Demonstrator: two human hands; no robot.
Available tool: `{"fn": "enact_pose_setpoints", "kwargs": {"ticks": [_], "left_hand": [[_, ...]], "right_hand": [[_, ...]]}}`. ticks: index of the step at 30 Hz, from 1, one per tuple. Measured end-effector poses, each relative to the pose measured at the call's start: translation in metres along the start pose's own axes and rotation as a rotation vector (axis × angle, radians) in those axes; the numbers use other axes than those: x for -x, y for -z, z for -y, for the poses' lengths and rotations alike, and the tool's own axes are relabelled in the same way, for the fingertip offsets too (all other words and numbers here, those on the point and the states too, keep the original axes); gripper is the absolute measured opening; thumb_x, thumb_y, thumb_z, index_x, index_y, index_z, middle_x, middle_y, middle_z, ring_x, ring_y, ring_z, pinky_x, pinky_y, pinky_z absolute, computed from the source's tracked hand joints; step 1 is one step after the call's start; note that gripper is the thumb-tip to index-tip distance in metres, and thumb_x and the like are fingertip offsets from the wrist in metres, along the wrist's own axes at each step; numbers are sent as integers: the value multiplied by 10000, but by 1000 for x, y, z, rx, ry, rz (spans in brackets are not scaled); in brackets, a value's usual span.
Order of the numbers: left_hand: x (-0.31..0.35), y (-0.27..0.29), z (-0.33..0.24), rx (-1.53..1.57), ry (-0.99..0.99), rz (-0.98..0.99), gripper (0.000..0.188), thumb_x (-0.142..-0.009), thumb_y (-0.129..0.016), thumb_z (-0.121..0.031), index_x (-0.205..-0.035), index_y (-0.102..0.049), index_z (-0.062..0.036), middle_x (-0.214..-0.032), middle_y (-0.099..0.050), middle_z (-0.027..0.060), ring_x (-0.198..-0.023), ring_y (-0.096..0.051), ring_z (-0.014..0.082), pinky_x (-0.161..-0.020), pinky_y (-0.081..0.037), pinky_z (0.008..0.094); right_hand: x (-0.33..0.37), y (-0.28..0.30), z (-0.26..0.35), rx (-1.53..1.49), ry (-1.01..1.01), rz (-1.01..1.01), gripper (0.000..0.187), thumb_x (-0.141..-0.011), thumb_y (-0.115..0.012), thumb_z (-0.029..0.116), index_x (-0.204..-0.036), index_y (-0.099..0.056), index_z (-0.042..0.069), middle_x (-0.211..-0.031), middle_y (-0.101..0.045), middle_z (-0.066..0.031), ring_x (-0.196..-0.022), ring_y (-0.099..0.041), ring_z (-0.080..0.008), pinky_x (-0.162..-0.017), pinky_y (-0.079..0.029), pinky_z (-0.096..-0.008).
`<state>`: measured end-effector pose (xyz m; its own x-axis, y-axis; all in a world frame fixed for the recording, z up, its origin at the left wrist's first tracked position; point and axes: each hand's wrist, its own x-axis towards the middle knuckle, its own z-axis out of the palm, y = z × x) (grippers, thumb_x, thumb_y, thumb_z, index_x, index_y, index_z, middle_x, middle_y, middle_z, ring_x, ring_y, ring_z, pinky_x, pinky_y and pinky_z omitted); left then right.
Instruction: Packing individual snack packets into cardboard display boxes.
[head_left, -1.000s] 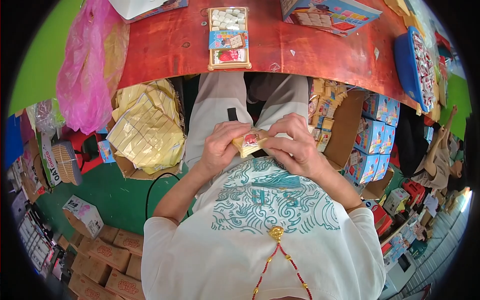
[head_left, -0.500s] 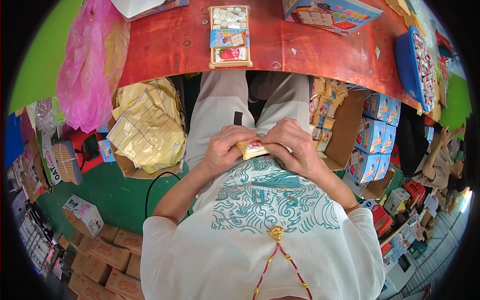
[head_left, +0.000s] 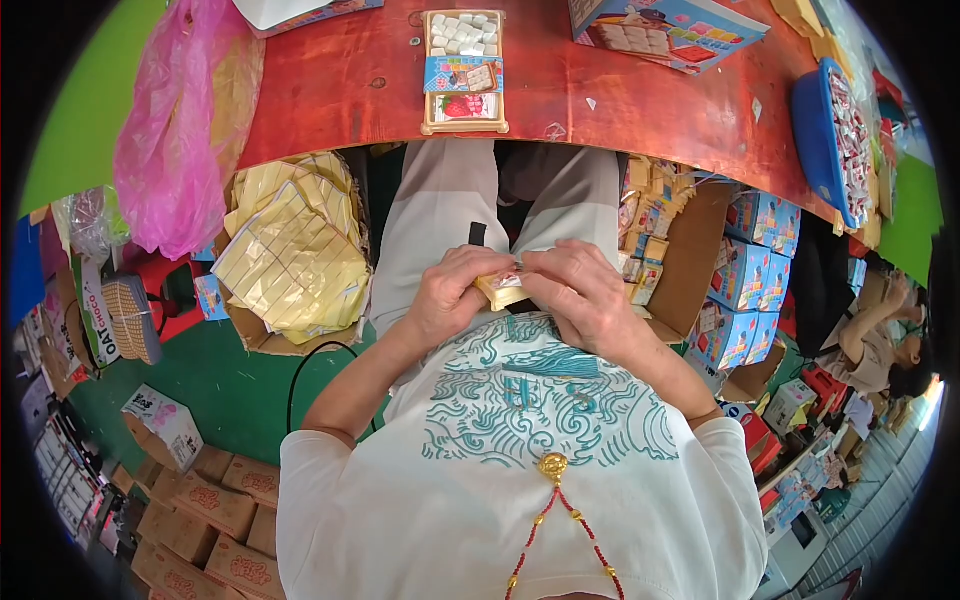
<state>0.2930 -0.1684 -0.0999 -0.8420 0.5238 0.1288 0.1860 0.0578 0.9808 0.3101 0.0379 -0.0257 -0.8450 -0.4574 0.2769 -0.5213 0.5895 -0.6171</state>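
Note:
Above my lap, a small cream-yellow candy tray (head_left: 503,290) with a red and white sachet in it is held between both hands. My left hand (head_left: 450,291) grips its left side, fingers curled round it. The fingers of my right hand (head_left: 583,294) close on its right and upper edge, hiding that part. Straight ahead on the table lies a finished-looking candy pack (head_left: 465,75), with white cubes under clear film, a blue printed band and a strawberry-printed sachet.
A red table (head_left: 330,85) spans the front. Left of my legs stands a carton of yellow wrapped sheets (head_left: 290,255); on the right, a carton of small packs (head_left: 650,225) and stacked blue boxes (head_left: 740,275). A blue basket (head_left: 820,140) of sachets sits at the table's right edge.
My right hand has shifted slightly left and over the tray, covering more of it. The tray has tilted a little in my hands.

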Motion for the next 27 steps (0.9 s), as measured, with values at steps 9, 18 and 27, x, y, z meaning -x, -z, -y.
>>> {"fn": "enact_pose_setpoints", "kwargs": {"ticks": [9, 18, 27], "left_hand": [[2, -4, 6, -92, -20, 16, 382, -712, -555, 110, -1076, -620, 12, -1008, -657, 142, -965, -625, 297, -854, -479, 369], [2, -6, 10, -6, 68, -16, 378, -736, -582, 83, -1102, -604, -9, -1032, -654, 126, -991, -613, 301, -878, -455, 378], [2, -4, 10, -50, -32, 32, 348, -738, -585, 82, -1078, -621, 18, -1037, -654, 145, -986, -620, 298, -877, -463, 373]], "right_hand": [[-8, 11, 15, 168, -125, 240, 262, -742, -690, 126, -995, -653, 65, -1213, -560, -96, -1170, -493, -276, -1059, -225, -544], [-1, 1, 13, 107, -270, 178, 357, -763, -682, 166, -1105, -621, 81, -1250, -535, -96, -1180, -482, -254, -1056, -192, -540], [-6, 8, 8, 66, -199, 328, 281, -758, -705, 197, -1026, -663, 125, -1188, -556, -54, -1145, -490, -243, -1054, -201, -554]]}}
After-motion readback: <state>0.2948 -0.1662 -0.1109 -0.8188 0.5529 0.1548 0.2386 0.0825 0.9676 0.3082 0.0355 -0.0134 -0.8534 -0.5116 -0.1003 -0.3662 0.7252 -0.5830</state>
